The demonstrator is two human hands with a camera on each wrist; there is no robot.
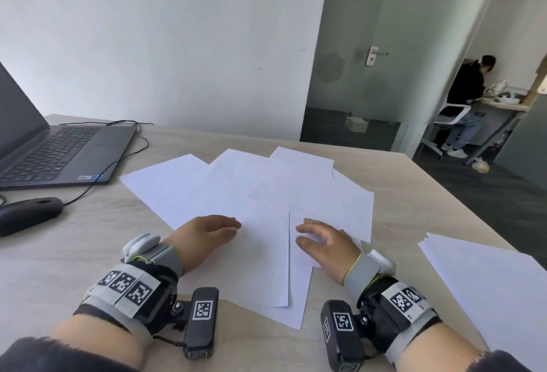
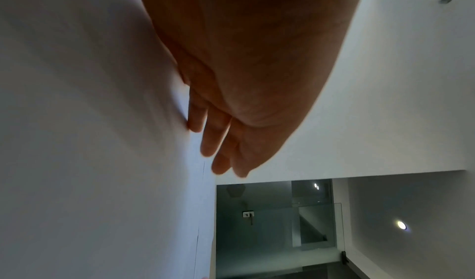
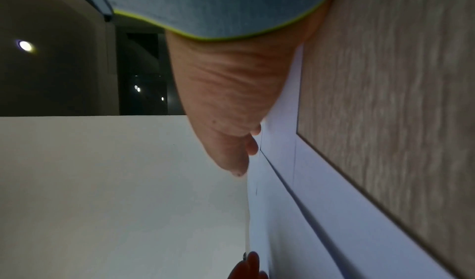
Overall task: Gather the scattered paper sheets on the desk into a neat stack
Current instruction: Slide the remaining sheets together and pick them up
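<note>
Several white paper sheets [image 1: 251, 194] lie fanned and overlapping across the middle of the wooden desk [image 1: 59, 253]. My left hand [image 1: 213, 231] rests flat on the near left sheet, fingers straight. My right hand [image 1: 319, 237] lies on the near right sheet with fingers spread and relaxed. In the left wrist view the left hand [image 2: 221, 141] has straight fingers touching the paper [image 2: 102, 141]. The right wrist view shows the right hand [image 3: 239, 145] against overlapping sheets [image 3: 282, 181]. Neither hand holds anything.
An open laptop [image 1: 53, 149] sits at the back left, with a black mouse [image 1: 29, 214] and cable nearer. A separate pile of paper [image 1: 488, 282] lies at the desk's right edge. A person stands beyond the glass door [image 1: 467, 90] at the far right.
</note>
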